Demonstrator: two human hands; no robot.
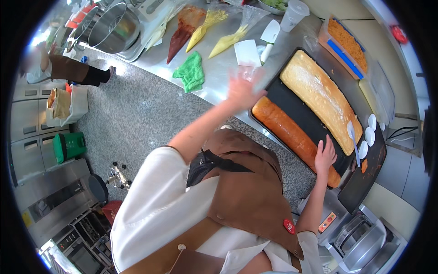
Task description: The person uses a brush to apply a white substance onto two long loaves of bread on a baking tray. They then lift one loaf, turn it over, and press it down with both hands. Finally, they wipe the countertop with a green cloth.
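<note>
My left hand (244, 90) is blurred, fingers spread, over the metal counter's edge at the near end of a long browned bread roll (287, 121). My right hand (325, 157) lies over the roll's other end, fingers apart; whether it touches is hard to tell. The roll rests along one side of a black baking tray (294, 96). Beside it on the tray is a flat baked sheet (321, 99), dusted white on top. A pale plastic spoon (352, 135) lies across the sheet's end.
A green cloth (191, 72), filled piping bags (200, 34), white scrapers (247, 53) and a plastic cup (294, 15) are on the counter (219, 73). Beyond the tray stand a box of orange-brown crumbs (347, 44) and small white dishes (369, 136). Another person (70, 68) stands at far left.
</note>
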